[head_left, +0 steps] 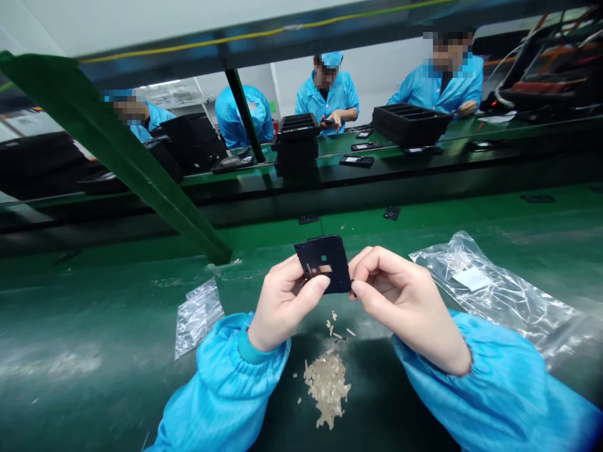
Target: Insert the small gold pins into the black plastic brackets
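As the head view looks down over your forearms, your left hand [281, 304] pinches a black squarish panel [335, 254], its thumb flat on the face near the lower left and its bent fingers behind. Your right hand [405, 289] is curled, thumb and forefinger drawn together at the lower right edge; whether they grip the rim or only touch it is too small to tell. The panel is tilted up above the green tabletop [117, 307], nearer you than the far edge, with small cut-outs through its middle.

Judging by its thin look, expect it to be light and fairly stiff, probably moulded plastic. Its smooth face could slide under a dry thumb, and the strip around the cut-outs is likely the weakest part, so press gently there. Hold it by the solid border and rounded corners, supporting it from behind.

Below, between your sleeves, a pile of pale slips [327, 383] lies loose on the tabletop; these look feather-light and easily scattered. A clear plastic bag [198, 317] lies left of your left hand, and a larger labelled bag [518, 311] lies beyond your right wrist; both look limp and slippery.
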`<action>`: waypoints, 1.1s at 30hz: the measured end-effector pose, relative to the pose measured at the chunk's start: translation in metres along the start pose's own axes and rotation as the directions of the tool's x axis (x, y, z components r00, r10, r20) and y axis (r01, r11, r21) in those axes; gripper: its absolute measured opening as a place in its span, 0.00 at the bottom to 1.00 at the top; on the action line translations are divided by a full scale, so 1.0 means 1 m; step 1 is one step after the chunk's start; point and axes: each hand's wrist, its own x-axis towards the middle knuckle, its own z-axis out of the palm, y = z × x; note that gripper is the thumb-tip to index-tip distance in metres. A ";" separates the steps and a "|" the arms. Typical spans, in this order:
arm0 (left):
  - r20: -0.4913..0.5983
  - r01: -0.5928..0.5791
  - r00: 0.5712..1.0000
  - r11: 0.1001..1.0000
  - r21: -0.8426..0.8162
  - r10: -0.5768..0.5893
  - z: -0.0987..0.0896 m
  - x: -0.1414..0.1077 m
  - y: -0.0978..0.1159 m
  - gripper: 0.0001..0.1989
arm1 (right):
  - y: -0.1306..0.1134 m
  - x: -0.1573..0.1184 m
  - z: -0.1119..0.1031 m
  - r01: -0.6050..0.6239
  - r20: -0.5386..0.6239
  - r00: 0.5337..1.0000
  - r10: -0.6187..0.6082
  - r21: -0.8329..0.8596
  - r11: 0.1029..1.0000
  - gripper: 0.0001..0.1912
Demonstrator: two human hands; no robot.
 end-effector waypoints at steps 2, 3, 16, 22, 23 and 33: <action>0.021 0.015 1.000 0.997 -0.072 -0.014 -0.002 0.000 -0.005 0.08 | -0.001 -0.001 -0.001 0.015 0.017 1.000 -0.014 -0.015 1.000 0.07; 0.032 0.021 0.999 0.994 -0.104 -0.018 -0.003 0.001 -0.008 0.08 | -0.001 -0.001 -0.001 0.019 0.026 0.999 -0.018 -0.019 1.000 0.07; 0.112 0.035 0.994 0.978 -0.207 -0.012 -0.007 0.006 -0.023 0.11 | -0.002 -0.001 0.000 -0.066 0.120 0.991 0.050 0.132 0.989 0.08; 0.205 0.163 0.975 0.908 -0.385 -0.088 -0.003 0.007 -0.017 0.11 | 0.006 0.000 -0.004 -0.240 0.292 0.947 0.132 0.375 0.896 0.05; 0.214 0.187 0.971 0.894 -0.407 -0.105 -0.001 0.007 -0.015 0.11 | 0.008 0.000 -0.004 -0.254 0.318 0.940 0.126 0.403 0.879 0.04; 0.286 0.383 0.921 0.751 -0.538 -0.265 0.007 0.007 0.000 0.09 | 0.011 -0.003 -0.005 -0.287 0.346 0.929 0.129 0.456 0.842 0.07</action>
